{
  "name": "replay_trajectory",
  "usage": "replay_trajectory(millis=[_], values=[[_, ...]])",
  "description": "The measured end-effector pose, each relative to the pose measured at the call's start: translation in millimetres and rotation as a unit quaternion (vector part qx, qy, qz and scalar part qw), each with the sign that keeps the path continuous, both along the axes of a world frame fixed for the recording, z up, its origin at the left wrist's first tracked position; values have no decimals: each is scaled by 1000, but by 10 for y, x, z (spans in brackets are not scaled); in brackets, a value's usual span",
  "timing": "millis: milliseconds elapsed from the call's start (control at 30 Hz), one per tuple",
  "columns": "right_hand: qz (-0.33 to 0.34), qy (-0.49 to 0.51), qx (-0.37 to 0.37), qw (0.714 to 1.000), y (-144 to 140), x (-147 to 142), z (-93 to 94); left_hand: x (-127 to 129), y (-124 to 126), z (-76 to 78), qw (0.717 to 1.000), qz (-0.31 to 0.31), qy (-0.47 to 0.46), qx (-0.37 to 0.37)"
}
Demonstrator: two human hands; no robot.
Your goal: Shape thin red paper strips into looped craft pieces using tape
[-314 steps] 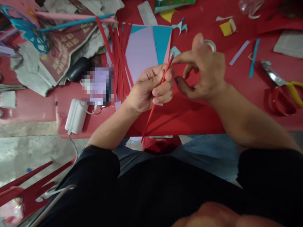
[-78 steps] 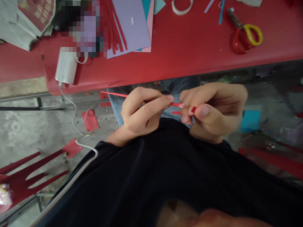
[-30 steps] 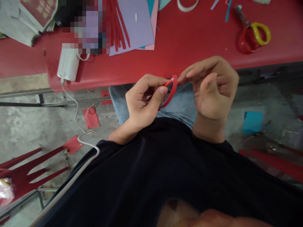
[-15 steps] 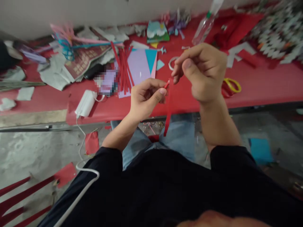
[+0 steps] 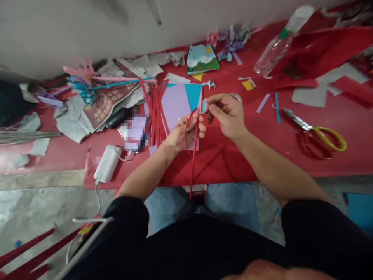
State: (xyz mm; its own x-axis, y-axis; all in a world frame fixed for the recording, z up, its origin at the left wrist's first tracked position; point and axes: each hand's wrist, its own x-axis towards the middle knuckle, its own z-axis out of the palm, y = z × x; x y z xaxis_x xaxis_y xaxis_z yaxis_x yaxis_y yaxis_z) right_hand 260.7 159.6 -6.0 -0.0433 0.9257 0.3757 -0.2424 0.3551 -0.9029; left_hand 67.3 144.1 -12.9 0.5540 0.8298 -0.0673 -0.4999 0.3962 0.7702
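My left hand (image 5: pixel 188 132) pinches a narrow red paper strip (image 5: pixel 193 163) over the front of the table. One end of the strip loops up above the fingers, and the long end hangs down past the table edge. Just to the right, my right hand (image 5: pixel 225 114) hovers with its fingers loosely curled and slightly apart, close to the top of the loop. Nothing shows between those fingers. Behind my left hand lie a bundle of red strips (image 5: pixel 155 112) and a lilac paper sheet (image 5: pixel 175 103).
Scissors (image 5: pixel 314 134) with yellow and red handles lie to the right. A clear bottle (image 5: pixel 272 52) stands behind them. A white power bank (image 5: pixel 107 163) with a cable sits at the left front edge. A roll of tape (image 5: pixel 237 97) is partly behind my right hand.
My right hand has come down and left, nearer my left hand. The strip now bends into a loop above my left fingers. The view has shifted, showing the scissors fully.
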Motion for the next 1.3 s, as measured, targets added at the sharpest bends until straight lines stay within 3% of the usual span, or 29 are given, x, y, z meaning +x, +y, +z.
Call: replay_trajectory(millis=[267, 567, 800, 1033, 1300], values=[[95, 51, -68, 992, -144, -75, 99, 4, -121, -99, 999, -35, 7, 3], [40, 50, -36, 997, -275, -127, 157, 26, -120, -25, 999, -8, 38, -9], [94, 52, -169, 980, -284, -104, 202, 7, -75, 31, 998, 22, 60, 16], [117, 40, -196, 973, -213, -37, 212, -11, -79, 134, 994, 30, 103, 31], [98, -27, -12, 995, -122, 83, 162, -53, -87, 151, 997, -6, 82, 7]])
